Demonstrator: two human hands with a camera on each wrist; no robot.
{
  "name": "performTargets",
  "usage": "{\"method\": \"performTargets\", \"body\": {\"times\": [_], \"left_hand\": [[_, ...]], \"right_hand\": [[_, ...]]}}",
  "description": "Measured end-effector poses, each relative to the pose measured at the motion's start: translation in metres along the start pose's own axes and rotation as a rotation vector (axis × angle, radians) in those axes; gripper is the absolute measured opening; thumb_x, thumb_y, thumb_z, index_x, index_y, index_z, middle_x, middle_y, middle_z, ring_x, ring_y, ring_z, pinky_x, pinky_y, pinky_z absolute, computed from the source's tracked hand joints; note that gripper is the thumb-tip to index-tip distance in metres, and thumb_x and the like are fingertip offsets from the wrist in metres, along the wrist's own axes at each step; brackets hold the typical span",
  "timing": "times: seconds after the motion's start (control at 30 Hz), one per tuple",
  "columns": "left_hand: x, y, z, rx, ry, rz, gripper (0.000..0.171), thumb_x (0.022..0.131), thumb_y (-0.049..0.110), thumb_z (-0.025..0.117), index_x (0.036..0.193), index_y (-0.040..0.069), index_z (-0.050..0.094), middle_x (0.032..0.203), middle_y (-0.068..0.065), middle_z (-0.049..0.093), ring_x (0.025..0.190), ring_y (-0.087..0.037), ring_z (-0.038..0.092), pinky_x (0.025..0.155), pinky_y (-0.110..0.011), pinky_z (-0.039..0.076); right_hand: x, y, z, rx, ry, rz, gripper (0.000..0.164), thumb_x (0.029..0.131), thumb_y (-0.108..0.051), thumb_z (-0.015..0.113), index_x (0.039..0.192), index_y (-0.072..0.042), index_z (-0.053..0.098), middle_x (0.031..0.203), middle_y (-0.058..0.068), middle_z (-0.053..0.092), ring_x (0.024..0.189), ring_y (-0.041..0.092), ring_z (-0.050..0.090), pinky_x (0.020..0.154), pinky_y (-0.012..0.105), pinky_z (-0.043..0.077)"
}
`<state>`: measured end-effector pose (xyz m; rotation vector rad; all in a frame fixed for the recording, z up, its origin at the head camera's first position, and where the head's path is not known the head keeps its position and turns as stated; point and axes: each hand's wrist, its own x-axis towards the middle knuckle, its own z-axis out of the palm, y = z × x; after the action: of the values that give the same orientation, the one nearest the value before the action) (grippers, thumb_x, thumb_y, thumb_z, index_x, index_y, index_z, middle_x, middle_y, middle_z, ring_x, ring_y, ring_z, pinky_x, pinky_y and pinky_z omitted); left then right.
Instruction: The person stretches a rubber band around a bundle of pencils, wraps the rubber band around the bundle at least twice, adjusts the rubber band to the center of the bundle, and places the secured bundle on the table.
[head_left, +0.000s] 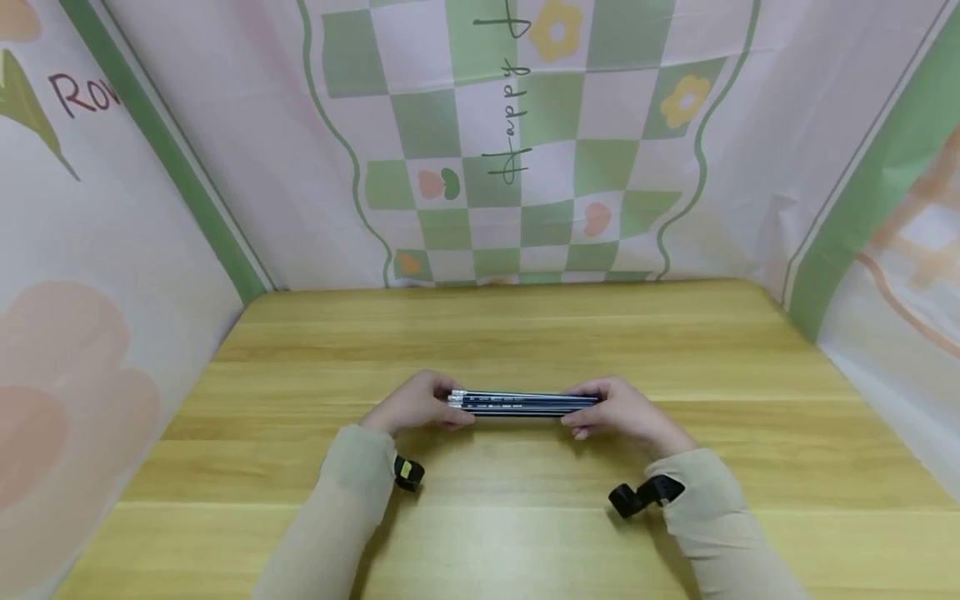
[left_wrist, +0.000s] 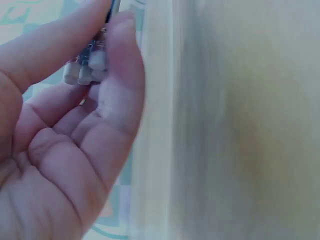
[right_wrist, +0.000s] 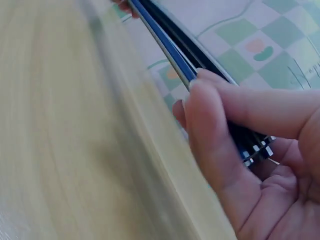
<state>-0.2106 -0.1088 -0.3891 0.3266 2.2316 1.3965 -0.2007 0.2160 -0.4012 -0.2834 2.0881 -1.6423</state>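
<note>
A bundle of dark blue pencils [head_left: 525, 405] lies crosswise between my two hands, over the middle of the table. My left hand [head_left: 420, 405] pinches the end with the white erasers [left_wrist: 97, 61] and metal bands. At the opposite end, my right hand [head_left: 617, 410] grips the bundle between thumb and fingers. In the right wrist view the pencils [right_wrist: 170, 42] run away from the right thumb, and their unsharpened-looking tips [right_wrist: 257, 154] poke out inside the palm. Several erasers stick out below the left fingers in the left wrist view.
A wooden table [head_left: 495, 508] spreads under both arms. Behind it hangs a white cloth [head_left: 247, 167] with green checks, and printed cloths stand at the left and right sides. Black wrist cameras [head_left: 637, 497] are strapped over the beige sleeves [head_left: 720, 508].
</note>
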Motion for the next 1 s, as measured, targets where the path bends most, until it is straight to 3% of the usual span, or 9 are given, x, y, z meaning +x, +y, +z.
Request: {"method": "performTargets", "body": {"times": [0.1, 0.17, 0.27, 0.37, 0.53, 0.8, 0.9, 1.0], "left_hand": [[0.001, -0.003, 0.004, -0.123, 0.012, 0.009, 0.038, 0.083, 0.012, 0.08, 0.118, 0.003, 0.069, 0.097, -0.009, 0.069, 0.082, -0.016, 0.068, 0.077, -0.03, 0.064], [0.002, -0.006, 0.009, -0.217, 0.018, 0.004, 0.039, 0.083, 0.009, 0.08, 0.12, 0.002, 0.068, 0.102, -0.01, 0.069, 0.084, -0.017, 0.069, 0.08, -0.03, 0.064], [0.006, -0.011, 0.017, -0.352, 0.032, -0.001, 0.039, 0.083, 0.005, 0.078, 0.12, 0.001, 0.066, 0.104, -0.012, 0.071, 0.086, -0.018, 0.072, 0.083, -0.031, 0.064], [0.011, -0.015, 0.026, -0.435, 0.043, 0.01, 0.036, 0.085, 0.004, 0.076, 0.119, -0.001, 0.066, 0.104, -0.013, 0.072, 0.085, -0.018, 0.072, 0.081, -0.028, 0.064], [0.017, -0.015, 0.036, -0.495, 0.06, 0.033, 0.036, 0.087, 0.003, 0.074, 0.122, -0.002, 0.064, 0.105, -0.016, 0.072, 0.084, -0.018, 0.073, 0.076, -0.027, 0.065], [0.023, -0.008, 0.05, -0.611, 0.096, 0.065, 0.045, 0.089, 0.004, 0.072, 0.13, -0.004, 0.055, 0.106, -0.018, 0.07, 0.09, -0.027, 0.074, 0.077, -0.034, 0.066], [0.023, -0.005, 0.056, -0.646, 0.096, 0.075, 0.044, 0.089, 0.002, 0.072, 0.129, -0.006, 0.055, 0.114, -0.023, 0.066, 0.097, -0.036, 0.072, 0.075, -0.033, 0.066], [0.024, -0.003, 0.059, -0.69, 0.081, 0.078, 0.046, 0.088, -0.002, 0.071, 0.131, -0.008, 0.055, 0.122, -0.026, 0.061, 0.1, -0.04, 0.07, 0.077, -0.031, 0.065]], "right_hand": [[-0.004, 0.001, -0.003, 0.134, 0.003, -0.001, 0.052, 0.085, 0.0, 0.073, 0.132, 0.013, 0.054, 0.102, 0.009, 0.072, 0.082, 0.017, 0.073, 0.078, 0.029, 0.065], [-0.005, 0.001, -0.005, 0.214, -0.001, -0.011, 0.044, 0.087, 0.002, 0.071, 0.129, 0.005, 0.061, 0.105, 0.006, 0.071, 0.087, 0.018, 0.073, 0.082, 0.029, 0.064], [-0.005, 0.002, -0.004, 0.318, -0.007, -0.026, 0.03, 0.09, 0.002, 0.068, 0.117, -0.01, 0.072, 0.107, 0.005, 0.07, 0.088, 0.018, 0.073, 0.084, 0.027, 0.063], [-0.004, 0.002, 0.0, 0.384, -0.005, -0.044, 0.024, 0.092, 0.002, 0.065, 0.105, -0.015, 0.075, 0.107, 0.006, 0.07, 0.087, 0.019, 0.073, 0.083, 0.025, 0.063], [-0.004, 0.004, 0.003, 0.416, 0.019, -0.068, 0.023, 0.093, 0.004, 0.062, 0.101, -0.013, 0.075, 0.105, 0.005, 0.07, 0.088, 0.019, 0.073, 0.084, 0.025, 0.063], [-0.006, 0.0, 0.009, 0.436, 0.074, -0.085, 0.018, 0.093, 0.003, 0.062, 0.102, -0.009, 0.074, 0.104, 0.005, 0.07, 0.09, 0.018, 0.073, 0.085, 0.026, 0.063], [-0.005, -0.001, 0.013, 0.43, 0.089, -0.087, 0.019, 0.091, 0.005, 0.064, 0.101, -0.008, 0.075, 0.102, 0.006, 0.071, 0.091, 0.019, 0.073, 0.084, 0.027, 0.063], [-0.005, -0.003, 0.015, 0.409, 0.094, -0.097, 0.02, 0.09, 0.005, 0.065, 0.107, 0.001, 0.072, 0.099, 0.006, 0.073, 0.089, 0.019, 0.073, 0.083, 0.028, 0.063]]}}
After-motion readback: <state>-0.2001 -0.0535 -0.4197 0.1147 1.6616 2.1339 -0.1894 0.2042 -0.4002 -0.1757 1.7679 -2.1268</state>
